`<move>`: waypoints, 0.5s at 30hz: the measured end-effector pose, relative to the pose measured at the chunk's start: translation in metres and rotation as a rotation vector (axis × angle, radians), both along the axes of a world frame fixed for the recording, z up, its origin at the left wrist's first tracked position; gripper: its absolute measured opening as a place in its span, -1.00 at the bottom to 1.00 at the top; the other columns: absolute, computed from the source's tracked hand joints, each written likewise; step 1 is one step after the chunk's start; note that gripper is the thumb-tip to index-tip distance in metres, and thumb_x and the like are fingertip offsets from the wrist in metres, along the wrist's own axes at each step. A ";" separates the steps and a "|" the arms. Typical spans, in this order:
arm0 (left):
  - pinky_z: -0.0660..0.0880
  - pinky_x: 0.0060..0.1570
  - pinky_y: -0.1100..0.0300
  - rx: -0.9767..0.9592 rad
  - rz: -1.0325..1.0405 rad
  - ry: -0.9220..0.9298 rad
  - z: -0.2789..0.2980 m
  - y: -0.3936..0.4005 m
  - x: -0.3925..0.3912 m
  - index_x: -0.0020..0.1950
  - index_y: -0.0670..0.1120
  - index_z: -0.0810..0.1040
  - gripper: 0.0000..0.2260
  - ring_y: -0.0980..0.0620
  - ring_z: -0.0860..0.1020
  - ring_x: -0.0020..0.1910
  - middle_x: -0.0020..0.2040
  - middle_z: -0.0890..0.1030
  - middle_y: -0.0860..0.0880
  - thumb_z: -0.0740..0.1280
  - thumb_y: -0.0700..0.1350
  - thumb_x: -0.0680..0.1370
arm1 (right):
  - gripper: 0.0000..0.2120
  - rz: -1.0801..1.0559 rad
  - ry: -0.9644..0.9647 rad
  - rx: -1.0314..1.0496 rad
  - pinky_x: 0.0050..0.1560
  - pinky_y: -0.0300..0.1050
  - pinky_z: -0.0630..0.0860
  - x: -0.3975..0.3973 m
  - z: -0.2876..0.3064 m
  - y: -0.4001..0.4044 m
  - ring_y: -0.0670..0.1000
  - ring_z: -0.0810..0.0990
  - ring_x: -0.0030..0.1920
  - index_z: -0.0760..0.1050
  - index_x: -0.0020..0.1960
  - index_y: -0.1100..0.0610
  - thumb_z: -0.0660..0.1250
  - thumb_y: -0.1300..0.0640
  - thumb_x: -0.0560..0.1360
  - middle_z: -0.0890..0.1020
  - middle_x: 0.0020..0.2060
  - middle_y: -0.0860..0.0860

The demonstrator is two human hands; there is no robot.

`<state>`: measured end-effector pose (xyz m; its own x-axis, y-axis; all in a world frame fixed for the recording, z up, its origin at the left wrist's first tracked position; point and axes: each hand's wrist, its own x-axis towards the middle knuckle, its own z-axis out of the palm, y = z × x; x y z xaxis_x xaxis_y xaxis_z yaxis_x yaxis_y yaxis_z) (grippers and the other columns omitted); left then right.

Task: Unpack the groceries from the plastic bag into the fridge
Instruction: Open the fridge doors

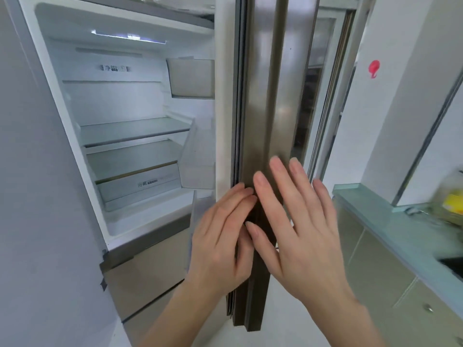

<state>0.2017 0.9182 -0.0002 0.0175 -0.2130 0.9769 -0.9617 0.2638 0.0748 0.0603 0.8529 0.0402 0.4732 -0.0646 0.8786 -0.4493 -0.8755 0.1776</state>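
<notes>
The fridge point(130, 151) stands open on the left, lit inside, with bare glass shelves and a drawer below them. Its steel door point(265, 101) is swung out edge-on in the middle of the view. My left hand point(220, 236) lies against the inner edge of the door, fingers straight and touching the seal. My right hand point(298, 221) is spread flat with straight fingers on the door's outer face. Neither hand holds anything. No plastic bag or groceries are in view.
A pale green glass counter point(390, 221) runs along the right, with cabinet doors beneath and a yellow object point(453, 204) on it. A red hook point(374, 68) sticks to the white wall. The fridge's lower drawers point(145, 271) are closed.
</notes>
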 end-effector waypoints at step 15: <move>0.34 0.46 -0.26 0.181 0.225 0.176 0.009 -0.050 0.008 0.56 -0.24 0.35 -0.46 -0.14 0.31 0.58 0.56 0.38 -0.16 0.31 -0.24 0.57 | -0.31 -0.294 0.080 0.129 0.59 0.30 0.16 -0.040 -0.009 -0.069 0.08 0.04 0.68 0.06 0.68 0.15 0.15 -0.17 0.70 0.06 0.68 0.08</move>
